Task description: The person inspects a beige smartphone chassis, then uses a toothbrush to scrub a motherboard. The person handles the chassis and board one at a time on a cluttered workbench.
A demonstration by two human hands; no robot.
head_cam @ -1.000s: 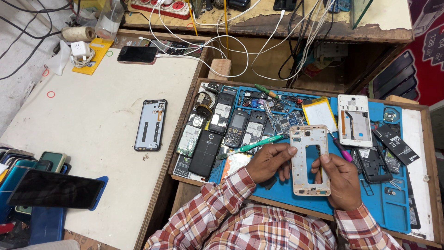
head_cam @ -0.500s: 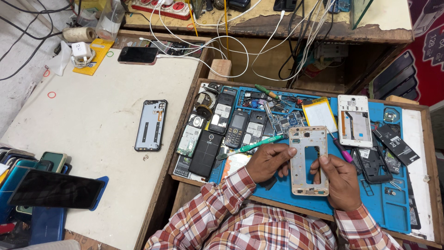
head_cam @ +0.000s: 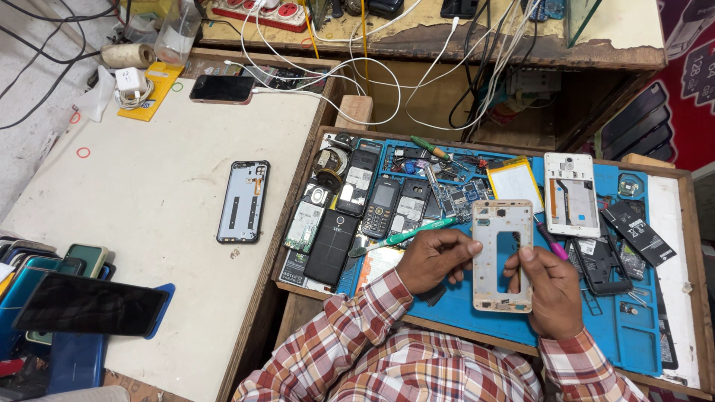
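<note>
Gripping phone frame (head_cam: 503, 255) edges: left hand (head_cam: 436, 260), right hand (head_cam: 550, 290).

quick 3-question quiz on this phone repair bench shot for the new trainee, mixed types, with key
1. True or false: the left hand holds the green plastic pry tool.
2. What does the right hand grip? A) pale metal phone mid-frame B) black battery C) white charger
3. The black-edged phone back housing lies alone on which surface: the white worktop or the blue silicone repair mat?

Key: 1 true; 2 A; 3 white worktop.
</note>
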